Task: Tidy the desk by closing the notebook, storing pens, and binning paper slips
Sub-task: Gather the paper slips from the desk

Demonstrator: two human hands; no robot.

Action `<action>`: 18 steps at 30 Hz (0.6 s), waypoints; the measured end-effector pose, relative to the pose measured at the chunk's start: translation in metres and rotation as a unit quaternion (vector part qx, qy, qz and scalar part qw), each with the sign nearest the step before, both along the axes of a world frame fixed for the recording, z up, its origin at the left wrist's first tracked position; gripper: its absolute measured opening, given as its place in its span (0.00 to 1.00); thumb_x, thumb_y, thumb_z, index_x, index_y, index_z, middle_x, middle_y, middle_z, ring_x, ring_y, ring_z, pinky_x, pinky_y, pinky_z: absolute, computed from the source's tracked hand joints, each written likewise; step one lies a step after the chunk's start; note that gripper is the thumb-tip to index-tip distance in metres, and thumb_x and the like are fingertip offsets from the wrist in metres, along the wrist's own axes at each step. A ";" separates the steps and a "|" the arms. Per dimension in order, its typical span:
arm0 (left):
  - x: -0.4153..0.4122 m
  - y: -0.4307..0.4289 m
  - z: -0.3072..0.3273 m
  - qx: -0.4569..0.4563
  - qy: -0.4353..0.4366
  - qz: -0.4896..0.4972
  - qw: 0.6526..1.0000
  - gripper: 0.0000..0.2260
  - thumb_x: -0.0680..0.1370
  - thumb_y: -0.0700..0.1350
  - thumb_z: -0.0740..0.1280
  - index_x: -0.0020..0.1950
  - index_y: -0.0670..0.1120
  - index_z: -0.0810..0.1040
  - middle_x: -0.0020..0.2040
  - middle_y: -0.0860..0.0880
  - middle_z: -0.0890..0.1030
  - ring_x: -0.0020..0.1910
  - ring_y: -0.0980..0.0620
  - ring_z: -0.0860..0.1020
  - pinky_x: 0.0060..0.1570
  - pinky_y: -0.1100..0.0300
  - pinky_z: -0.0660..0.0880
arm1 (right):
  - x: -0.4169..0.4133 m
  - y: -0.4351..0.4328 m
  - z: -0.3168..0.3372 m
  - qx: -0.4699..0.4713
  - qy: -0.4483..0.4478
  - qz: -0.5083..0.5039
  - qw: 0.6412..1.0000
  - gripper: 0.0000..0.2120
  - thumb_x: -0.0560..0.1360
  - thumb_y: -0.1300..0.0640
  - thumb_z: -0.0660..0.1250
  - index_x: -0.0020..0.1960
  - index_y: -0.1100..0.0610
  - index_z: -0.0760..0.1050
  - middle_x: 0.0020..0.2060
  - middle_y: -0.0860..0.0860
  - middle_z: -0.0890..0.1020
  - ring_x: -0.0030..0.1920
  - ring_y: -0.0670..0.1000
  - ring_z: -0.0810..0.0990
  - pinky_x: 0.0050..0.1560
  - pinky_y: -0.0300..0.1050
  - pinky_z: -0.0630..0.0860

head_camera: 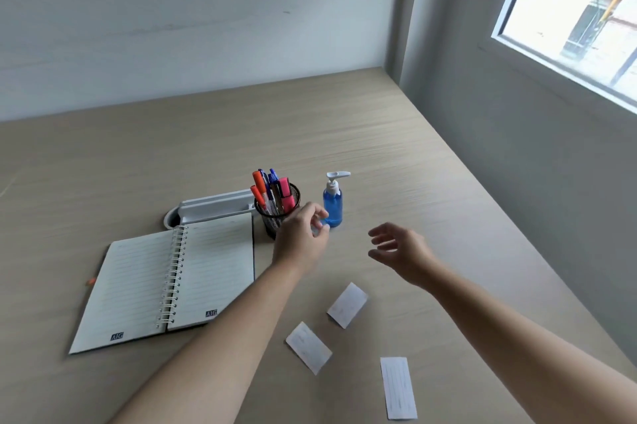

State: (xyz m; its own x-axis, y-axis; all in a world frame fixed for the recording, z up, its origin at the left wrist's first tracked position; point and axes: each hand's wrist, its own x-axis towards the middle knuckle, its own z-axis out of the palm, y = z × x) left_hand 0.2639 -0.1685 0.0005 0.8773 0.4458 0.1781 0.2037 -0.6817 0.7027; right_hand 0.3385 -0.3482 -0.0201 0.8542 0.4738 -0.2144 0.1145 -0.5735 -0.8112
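A spiral notebook lies open on the desk at the left, lined pages up. Behind its right edge stands a black mesh pen cup holding several orange, blue and pink pens. Three white paper slips lie near the front: one in the middle, one to its lower left, one at the lower right. My left hand hovers just in front of the pen cup, fingers loosely curled, holding nothing. My right hand floats open to the right, above the desk.
A blue pump bottle stands right of the pen cup, close to my left fingertips. A white tray sits behind the notebook. The desk meets a wall at the back and a windowed wall on the right.
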 end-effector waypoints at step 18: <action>-0.032 -0.061 -0.044 0.254 0.401 -0.223 0.851 0.28 0.74 0.45 0.70 0.70 0.60 0.64 0.65 0.46 0.71 0.66 0.43 0.70 0.62 0.47 0.68 | -0.116 -0.077 -0.045 -0.334 -0.118 0.233 0.906 0.46 0.55 0.45 0.80 0.68 0.51 0.62 0.74 0.51 0.56 0.74 0.57 0.55 0.72 0.58 0.60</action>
